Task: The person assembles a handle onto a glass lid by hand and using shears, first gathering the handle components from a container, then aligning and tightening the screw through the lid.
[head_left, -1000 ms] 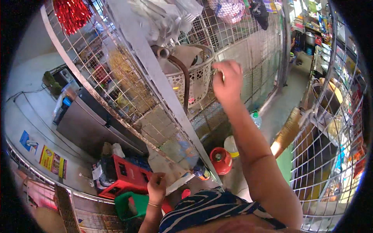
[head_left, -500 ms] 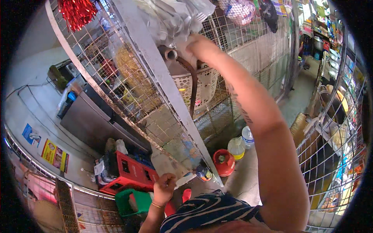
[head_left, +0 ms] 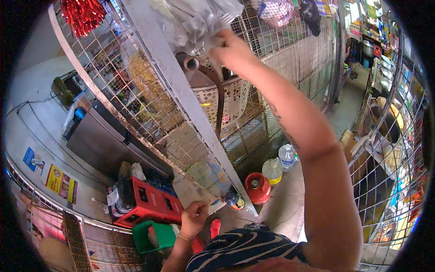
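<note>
My right hand (head_left: pixel 233 53) is raised at the top centre, its fingers curled at the lower end of a bunch of clear plastic bags (head_left: pixel 192 25) with white plastic forks (head_left: pixel 228 18). It appears closed on a bit of clear plastic bag; the fingertips are partly hidden. Just below hangs a white perforated basket (head_left: pixel 231 97), with a metal pipe end (head_left: pixel 192 64) and a brown strap (head_left: pixel 220 102) beside it. Low in front of my body, my left hand (head_left: pixel 195 218) has its fingers curled in, and nothing shows in it.
A grey metal post (head_left: pixel 181 90) with wire mesh runs diagonally down. On the floor stand a red gas cylinder (head_left: pixel 257 188), water bottles (head_left: pixel 286 157) and a dark jar (head_left: pixel 234 201). To the left are a red crate (head_left: pixel 152 204) and a green bin (head_left: pixel 152 238); mesh shelving (head_left: pixel 385 177) lines the right.
My right hand has shifted slightly left and down, its fingers more bent at the hanging bags. The whole view has moved a little. My left hand stays low and curled.
</note>
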A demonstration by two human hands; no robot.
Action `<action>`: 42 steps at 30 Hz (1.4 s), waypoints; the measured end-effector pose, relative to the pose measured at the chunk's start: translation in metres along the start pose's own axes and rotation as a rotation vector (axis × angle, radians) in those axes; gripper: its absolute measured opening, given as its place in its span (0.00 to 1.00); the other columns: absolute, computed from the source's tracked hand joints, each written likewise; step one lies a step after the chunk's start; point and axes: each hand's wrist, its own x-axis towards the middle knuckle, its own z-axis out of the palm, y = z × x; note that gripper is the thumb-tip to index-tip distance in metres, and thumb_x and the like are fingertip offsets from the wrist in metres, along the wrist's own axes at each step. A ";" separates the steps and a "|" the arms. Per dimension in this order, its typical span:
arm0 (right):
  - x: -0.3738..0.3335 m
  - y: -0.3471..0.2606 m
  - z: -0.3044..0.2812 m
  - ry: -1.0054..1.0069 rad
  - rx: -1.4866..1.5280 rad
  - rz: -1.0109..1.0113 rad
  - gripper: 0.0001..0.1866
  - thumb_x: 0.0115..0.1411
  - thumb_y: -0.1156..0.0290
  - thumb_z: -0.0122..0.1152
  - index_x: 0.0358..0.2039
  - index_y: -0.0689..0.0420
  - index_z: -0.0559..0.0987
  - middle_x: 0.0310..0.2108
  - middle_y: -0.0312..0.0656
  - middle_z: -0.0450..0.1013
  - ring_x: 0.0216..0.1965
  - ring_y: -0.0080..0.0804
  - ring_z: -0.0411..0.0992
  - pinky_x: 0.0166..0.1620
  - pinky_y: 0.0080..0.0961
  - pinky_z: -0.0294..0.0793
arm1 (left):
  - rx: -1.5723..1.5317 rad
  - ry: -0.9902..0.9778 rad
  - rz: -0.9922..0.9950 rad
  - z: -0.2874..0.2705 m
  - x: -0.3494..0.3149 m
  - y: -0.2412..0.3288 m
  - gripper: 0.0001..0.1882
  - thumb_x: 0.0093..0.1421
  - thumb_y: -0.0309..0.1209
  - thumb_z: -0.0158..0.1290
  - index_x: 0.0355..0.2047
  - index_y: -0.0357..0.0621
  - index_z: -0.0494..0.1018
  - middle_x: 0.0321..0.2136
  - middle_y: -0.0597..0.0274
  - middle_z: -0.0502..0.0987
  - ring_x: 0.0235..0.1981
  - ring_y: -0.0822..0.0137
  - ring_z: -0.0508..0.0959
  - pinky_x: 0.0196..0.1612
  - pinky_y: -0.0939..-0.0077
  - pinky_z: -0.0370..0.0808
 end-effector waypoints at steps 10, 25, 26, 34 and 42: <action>0.002 0.040 -0.065 0.469 1.694 0.507 0.12 0.66 0.66 0.52 0.47 0.55 0.74 0.42 0.41 0.75 0.38 0.35 0.74 0.31 0.25 0.73 | -0.019 0.038 -0.091 -0.009 0.000 0.010 0.05 0.62 0.22 0.57 0.38 0.37 0.78 0.28 0.60 0.80 0.25 0.74 0.79 0.30 0.78 0.76; -0.191 -0.056 -0.159 0.779 0.675 -0.011 0.26 0.67 0.67 0.52 0.62 0.65 0.67 0.61 0.50 0.69 0.62 0.50 0.67 0.66 0.51 0.64 | -0.610 -0.398 -0.411 0.044 0.024 0.005 0.10 0.66 0.29 0.54 0.45 0.38 0.76 0.32 0.65 0.79 0.33 0.74 0.78 0.39 0.75 0.75; -0.212 -0.054 -0.166 0.817 0.740 0.018 0.24 0.65 0.67 0.55 0.58 0.66 0.70 0.55 0.50 0.72 0.57 0.49 0.71 0.62 0.50 0.68 | -0.603 -0.532 -0.369 0.048 0.024 0.005 0.11 0.67 0.30 0.53 0.46 0.37 0.76 0.33 0.64 0.79 0.34 0.73 0.78 0.41 0.74 0.76; -0.381 -0.113 -0.166 0.671 0.327 0.227 0.26 0.58 0.69 0.63 0.57 0.62 0.71 0.53 0.49 0.73 0.56 0.43 0.72 0.60 0.44 0.71 | -0.697 -0.726 -0.195 0.046 0.013 -0.022 0.14 0.70 0.37 0.52 0.47 0.38 0.75 0.34 0.62 0.80 0.34 0.73 0.78 0.42 0.76 0.76; -0.559 -0.171 -0.102 0.770 -0.003 0.484 0.16 0.63 0.78 0.58 0.52 0.58 0.76 0.50 0.45 0.76 0.48 0.40 0.76 0.53 0.33 0.78 | -0.919 -0.871 -0.520 0.033 -0.064 -0.152 0.22 0.69 0.47 0.52 0.50 0.41 0.74 0.38 0.60 0.81 0.37 0.69 0.80 0.42 0.73 0.78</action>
